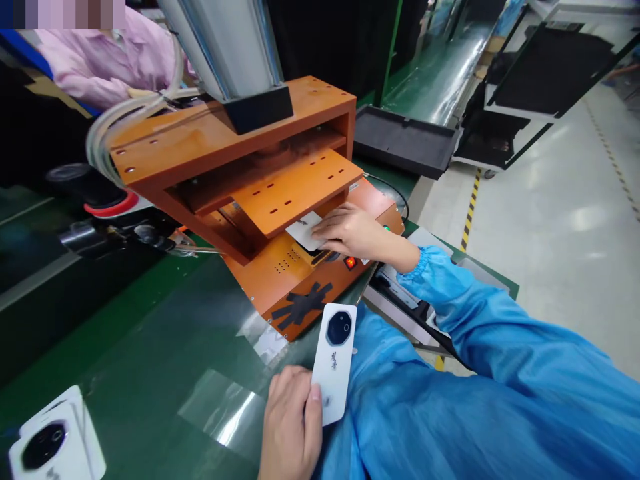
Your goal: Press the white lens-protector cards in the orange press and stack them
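My left hand (293,420) is closed around the lower end of a white phone back cover (336,363), which has a dark round camera area at its top and dark script below. Under the raised plate of the orange press (295,190), my right hand (350,232) reaches in from the right. Its fingers are closed on the edge of a white panel (304,230) with dark script, partly hidden by the plate and the fingers. A small stack of similar white covers (60,437) lies on the green mat at lower left.
A cylinder (220,47) stands on the press, with clear hoses (107,133) at its left. A red lit switch (351,263) is on the front. Behind are a black tray (405,137) and a cart (550,73). Another person in a pink sleeve (95,60) is at upper left.
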Motion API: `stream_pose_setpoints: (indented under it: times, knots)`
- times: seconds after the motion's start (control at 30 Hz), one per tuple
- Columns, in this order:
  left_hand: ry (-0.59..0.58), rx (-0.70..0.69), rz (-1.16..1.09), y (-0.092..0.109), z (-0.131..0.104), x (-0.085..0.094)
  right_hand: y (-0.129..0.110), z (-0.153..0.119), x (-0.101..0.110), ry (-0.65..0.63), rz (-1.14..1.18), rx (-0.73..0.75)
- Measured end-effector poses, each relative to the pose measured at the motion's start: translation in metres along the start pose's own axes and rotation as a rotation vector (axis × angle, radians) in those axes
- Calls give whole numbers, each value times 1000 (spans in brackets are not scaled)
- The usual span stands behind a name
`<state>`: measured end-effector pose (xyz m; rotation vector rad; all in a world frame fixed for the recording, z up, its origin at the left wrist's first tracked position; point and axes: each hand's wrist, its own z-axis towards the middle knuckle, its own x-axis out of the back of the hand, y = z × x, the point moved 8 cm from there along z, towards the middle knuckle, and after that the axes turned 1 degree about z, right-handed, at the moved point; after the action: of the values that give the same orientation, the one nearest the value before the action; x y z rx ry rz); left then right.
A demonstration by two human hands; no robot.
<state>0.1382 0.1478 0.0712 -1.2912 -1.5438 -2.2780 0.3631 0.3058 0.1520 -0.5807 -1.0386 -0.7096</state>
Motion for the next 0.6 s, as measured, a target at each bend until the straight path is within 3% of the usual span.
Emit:
stream_pose_setpoints:
  times: [0.1, 0.17, 0.23, 0.33, 0.4, 0.47, 0.6]
  knots:
    - [31, -169, 187, 13, 16, 4, -6, -2, -1, -31, 29, 24]
    - [61, -252, 312, 22, 28, 3, -12, -13, 1, 28, 17, 6]
    - [115, -290, 408, 26, 40, 3, -10, -38, 9, 212, -10, -124]
    - [192, -297, 479, 21, 49, 2, 10, -112, 25, 636, -95, -524]
    - [238, -327, 525, 15, 51, 1, 20, -159, 23, 755, -189, -705]
    - [272, -375, 572, 12, 50, 0, 29, -182, 11, 675, -278, -750]
    - [331, -384, 615, 13, 51, 2, 43, -183, -10, 398, -339, -668]
